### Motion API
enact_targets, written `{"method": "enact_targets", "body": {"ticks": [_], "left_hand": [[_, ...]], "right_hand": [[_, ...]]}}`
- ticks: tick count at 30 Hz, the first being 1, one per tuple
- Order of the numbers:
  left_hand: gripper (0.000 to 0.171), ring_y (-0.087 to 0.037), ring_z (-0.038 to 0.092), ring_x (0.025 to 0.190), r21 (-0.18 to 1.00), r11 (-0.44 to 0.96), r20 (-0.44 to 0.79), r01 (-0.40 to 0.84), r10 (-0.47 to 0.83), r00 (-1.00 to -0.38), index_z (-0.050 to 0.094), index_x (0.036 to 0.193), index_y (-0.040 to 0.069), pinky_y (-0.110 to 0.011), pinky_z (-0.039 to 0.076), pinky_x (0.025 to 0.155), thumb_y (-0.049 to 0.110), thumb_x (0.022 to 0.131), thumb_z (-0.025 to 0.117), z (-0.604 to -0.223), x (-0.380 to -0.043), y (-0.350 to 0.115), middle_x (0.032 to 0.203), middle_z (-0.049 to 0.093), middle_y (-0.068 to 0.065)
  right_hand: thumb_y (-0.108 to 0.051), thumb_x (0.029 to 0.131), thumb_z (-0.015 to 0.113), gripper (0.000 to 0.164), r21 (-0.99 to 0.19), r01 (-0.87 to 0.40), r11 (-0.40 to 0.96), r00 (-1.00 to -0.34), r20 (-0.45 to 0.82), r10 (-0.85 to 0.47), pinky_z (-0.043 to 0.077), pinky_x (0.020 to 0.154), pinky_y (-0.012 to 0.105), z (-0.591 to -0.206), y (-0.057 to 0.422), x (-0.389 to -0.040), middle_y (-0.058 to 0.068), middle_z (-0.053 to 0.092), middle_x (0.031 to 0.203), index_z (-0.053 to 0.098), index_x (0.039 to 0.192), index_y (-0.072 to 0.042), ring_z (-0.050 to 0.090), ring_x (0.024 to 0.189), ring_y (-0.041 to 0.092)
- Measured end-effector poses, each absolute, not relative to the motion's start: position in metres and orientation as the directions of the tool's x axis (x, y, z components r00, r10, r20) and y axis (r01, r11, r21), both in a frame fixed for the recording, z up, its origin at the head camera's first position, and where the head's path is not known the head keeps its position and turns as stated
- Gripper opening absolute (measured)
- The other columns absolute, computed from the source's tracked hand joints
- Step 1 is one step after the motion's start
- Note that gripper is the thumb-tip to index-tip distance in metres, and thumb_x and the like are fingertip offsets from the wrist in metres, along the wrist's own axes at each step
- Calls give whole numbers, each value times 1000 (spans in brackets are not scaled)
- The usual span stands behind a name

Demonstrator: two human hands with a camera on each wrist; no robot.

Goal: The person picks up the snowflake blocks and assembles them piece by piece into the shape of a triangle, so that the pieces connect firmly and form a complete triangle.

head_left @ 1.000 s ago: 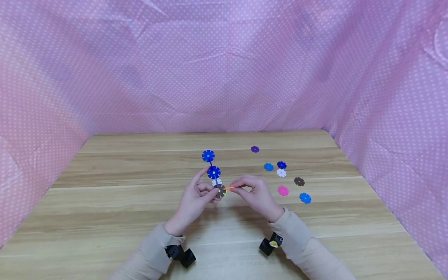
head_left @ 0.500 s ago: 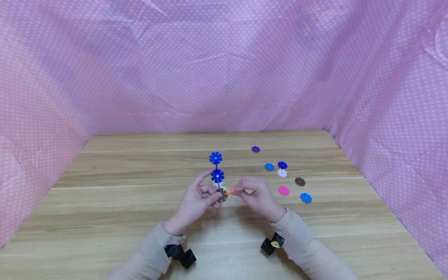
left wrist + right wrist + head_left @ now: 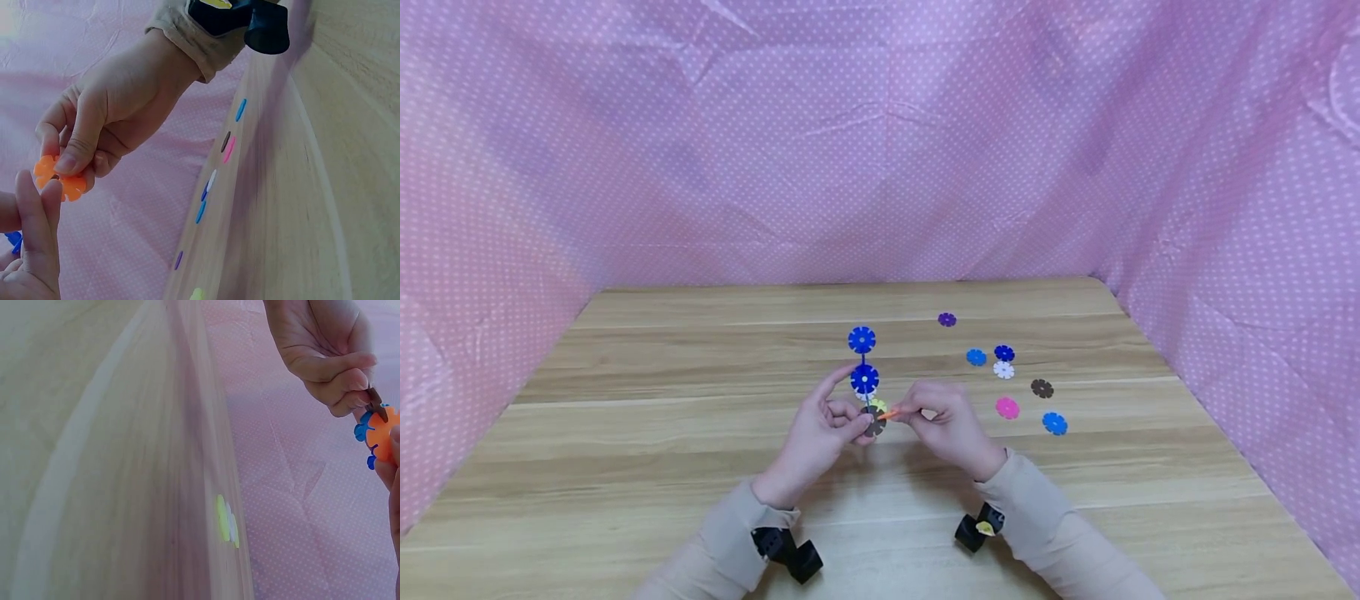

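Note:
My left hand (image 3: 816, 429) grips a joined chain of notched plastic discs by its near end, a brown disc (image 3: 876, 427). Above the brown one, a dark blue disc (image 3: 864, 380) and a further blue disc (image 3: 862, 339) stick up past the fingers, linked by discs seen edge-on. Between thumb and fingers, my right hand (image 3: 951, 423) pinches an orange notched disc (image 3: 74, 186). Its edge meets the brown disc (image 3: 376, 403) in the right wrist view, the two crossing at an angle. Fingers cover part of the join in the left wrist view.
Loose discs lie on the wooden table (image 3: 625, 467) to the right: purple (image 3: 947, 320), light blue (image 3: 976, 357), dark blue (image 3: 1004, 353), white (image 3: 1003, 369), brown (image 3: 1042, 388), pink (image 3: 1007, 407) and another light blue (image 3: 1055, 423). Yellow (image 3: 222, 517) and white discs lie behind the chain.
The chain has swung from leaning left to nearly upright and shifted slightly right. The orange disc, seen edge-on, has tilted and moved closer against the brown disc. Loose discs stay put.

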State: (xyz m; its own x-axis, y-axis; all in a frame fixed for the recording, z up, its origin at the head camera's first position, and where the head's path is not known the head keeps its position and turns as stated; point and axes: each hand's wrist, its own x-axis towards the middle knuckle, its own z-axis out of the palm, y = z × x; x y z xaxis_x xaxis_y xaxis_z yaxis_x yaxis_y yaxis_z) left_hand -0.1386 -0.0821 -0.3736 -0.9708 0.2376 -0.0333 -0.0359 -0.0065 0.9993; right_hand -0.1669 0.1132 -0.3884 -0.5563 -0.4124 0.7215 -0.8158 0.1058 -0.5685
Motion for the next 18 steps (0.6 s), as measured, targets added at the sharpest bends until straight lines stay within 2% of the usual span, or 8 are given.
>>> {"method": "enact_targets", "body": {"ticks": [7,18], "left_hand": [[73,-12,65,66,998,-40,-29,-40,248,-968,29,146,10,-28,59,68,-13,83,59,-376,-139,-85,72,62,-4],[73,-15,67,69,999,-26,-39,-45,204,-978,29,146,12,-31,59,69,-12,85,60,-374,-140,-90,76,64,-6]], "right_hand": [[15,71,72,18,-532,-837,132,-532,731,-428,54,64,19,-388,111,-167,7,69,72,70,74,-3,65,65,16],[9,76,72,15,-576,-796,186,-587,659,-471,56,67,24,-386,109,-167,7,71,79,70,83,-4,66,71,14]]}}
